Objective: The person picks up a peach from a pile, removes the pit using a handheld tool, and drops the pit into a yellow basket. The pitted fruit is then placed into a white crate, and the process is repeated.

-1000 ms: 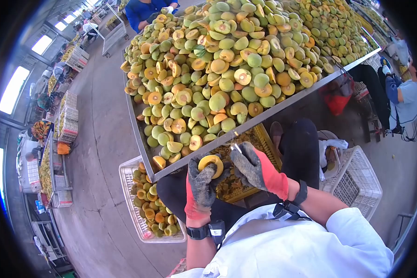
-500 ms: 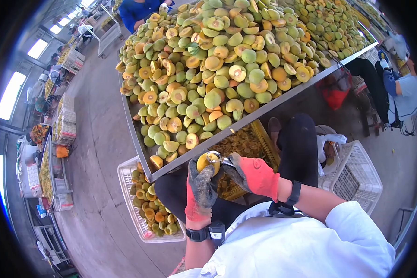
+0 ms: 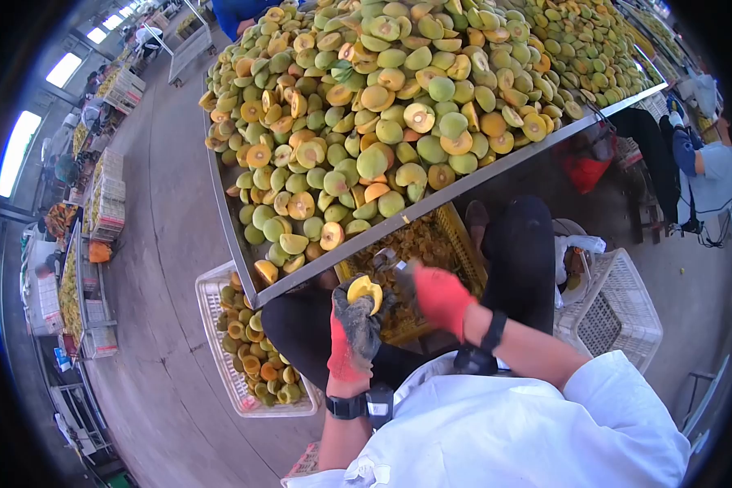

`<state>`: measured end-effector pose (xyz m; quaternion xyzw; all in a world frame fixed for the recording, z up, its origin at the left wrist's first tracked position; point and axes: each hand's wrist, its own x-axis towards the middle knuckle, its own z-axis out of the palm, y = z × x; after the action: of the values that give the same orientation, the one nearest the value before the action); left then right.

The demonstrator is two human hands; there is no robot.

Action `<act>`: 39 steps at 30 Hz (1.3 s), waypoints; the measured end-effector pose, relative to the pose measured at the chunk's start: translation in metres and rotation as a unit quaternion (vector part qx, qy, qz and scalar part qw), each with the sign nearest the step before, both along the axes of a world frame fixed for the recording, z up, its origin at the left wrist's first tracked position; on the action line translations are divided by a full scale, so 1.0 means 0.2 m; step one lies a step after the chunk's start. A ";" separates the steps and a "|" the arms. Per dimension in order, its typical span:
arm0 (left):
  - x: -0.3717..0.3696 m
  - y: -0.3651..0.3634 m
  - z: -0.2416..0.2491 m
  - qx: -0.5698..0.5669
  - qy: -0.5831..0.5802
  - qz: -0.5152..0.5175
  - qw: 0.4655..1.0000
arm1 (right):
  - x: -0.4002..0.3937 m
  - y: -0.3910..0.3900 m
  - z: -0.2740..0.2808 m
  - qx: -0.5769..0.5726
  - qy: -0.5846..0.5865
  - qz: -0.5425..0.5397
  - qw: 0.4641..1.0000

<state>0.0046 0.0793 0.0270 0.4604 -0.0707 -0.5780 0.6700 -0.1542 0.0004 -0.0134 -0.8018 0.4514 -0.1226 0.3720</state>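
Observation:
My left hand [image 3: 354,335], in a red glove with dark grey palm and fingers, is closed around a yellow fruit half [image 3: 366,291], apricot- or peach-like, with a hollow in its cut face. To its right, my right hand [image 3: 441,299], gloved the same way and smeared by motion, grips a small metal coring tool [image 3: 385,261] with a rounded head. The tool is apart from the fruit, above a yellow crate [image 3: 473,259] of brownish-yellow scraps. Beyond both hands, a metal-edged table [image 3: 439,199] bears a heap of green and yellow fruit halves [image 3: 366,122].
A white crate [image 3: 206,313] of cut fruit halves stands on the floor at left. At right is another white crate [image 3: 647,313], beside a bucket with a plastic bag [image 3: 581,244]. A person in blue [image 3: 240,11] is behind the heap; another [image 3: 716,163] is at far right.
My right hand and the tool have moved away from the fruit half. The fruit half now shows its hollow, tilted in my left hand. The view has shifted slightly.

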 end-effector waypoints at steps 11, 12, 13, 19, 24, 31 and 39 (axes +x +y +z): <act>0.55 0.41 0.32 -0.040 -0.131 0.159 0.978 | -0.08 -0.07 -0.30 0.511 -0.369 -0.231 0.741; 0.72 0.51 0.26 0.017 -0.260 0.157 0.953 | -0.09 -0.07 -0.30 0.595 -0.437 -0.258 0.623; 0.85 0.59 0.21 0.075 -0.383 0.154 0.908 | -0.10 -0.07 -0.31 0.665 -0.492 -0.279 0.488; 0.96 0.25 0.24 0.043 -0.379 0.183 0.906 | -0.15 -0.06 -0.34 0.682 -0.508 -0.259 0.458; 0.80 -0.47 0.10 0.189 -0.696 -0.107 0.685 | -0.13 -0.05 -0.57 0.441 -0.332 -0.150 0.820; 0.77 -0.84 -0.09 0.298 -0.787 -0.200 0.502 | -0.12 -0.11 -0.06 0.612 -0.351 -0.295 0.644; 0.78 -0.79 -0.04 0.252 -0.812 -0.218 0.479 | -0.20 -0.07 -0.33 0.605 -0.353 -0.219 0.680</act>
<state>0.1608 -0.0781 0.0191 0.8435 -0.5325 -0.0674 0.0210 -0.1934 -0.0135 -0.0786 -0.1776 0.4255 -0.1747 0.8700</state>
